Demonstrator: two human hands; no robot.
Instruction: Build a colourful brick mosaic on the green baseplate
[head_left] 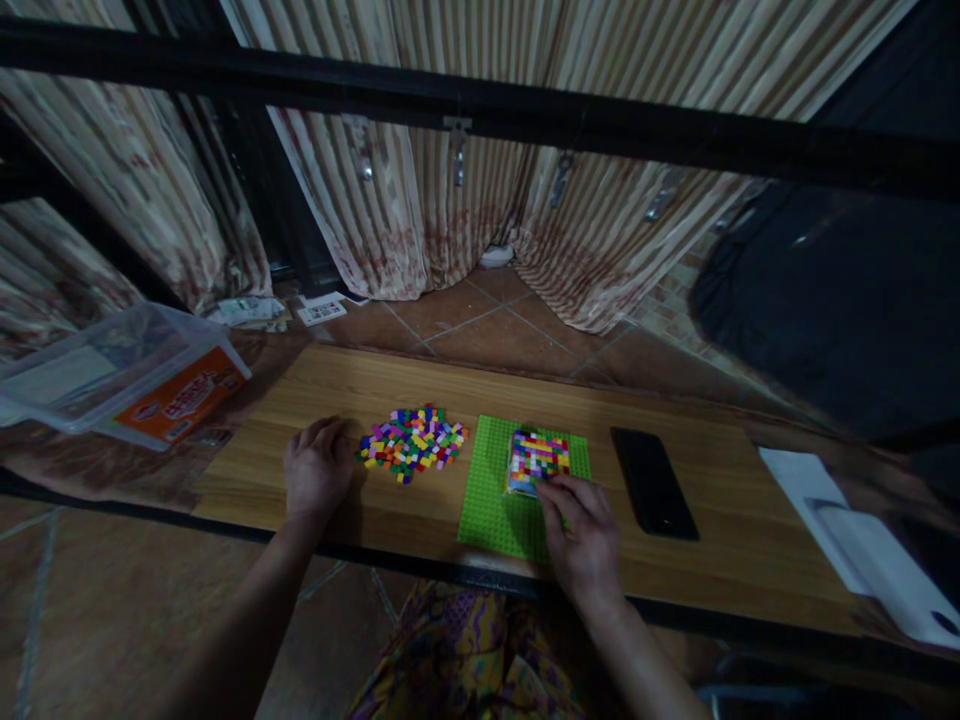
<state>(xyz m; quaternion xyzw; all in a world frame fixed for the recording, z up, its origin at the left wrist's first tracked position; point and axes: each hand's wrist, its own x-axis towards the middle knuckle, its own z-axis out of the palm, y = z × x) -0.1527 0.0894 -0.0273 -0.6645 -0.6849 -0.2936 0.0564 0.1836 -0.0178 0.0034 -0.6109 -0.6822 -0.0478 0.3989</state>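
A bright green studded baseplate (495,520) lies on the wooden table. On it stands a block built from small toy bricks (538,455), its top a mix of pink, yellow, red, white and purple. My right hand (585,535) reaches over the plate, thumb and fingers pinched at the block's near right edge; whatever is between the fingertips is too small or hidden to name. To the left, my left hand (319,468) rests on the table with curled fingers, whose tips I cannot see. Beside it is a loose pile of multicoloured toy bricks (412,442).
A black phone-like slab (654,482) lies right of the baseplate on the table (720,560). White flat objects (885,570) sit at the far right. A clear plastic bin (150,370) with an orange label stands at the left. Striped curtains (465,200) hang behind a dark bar (480,95).
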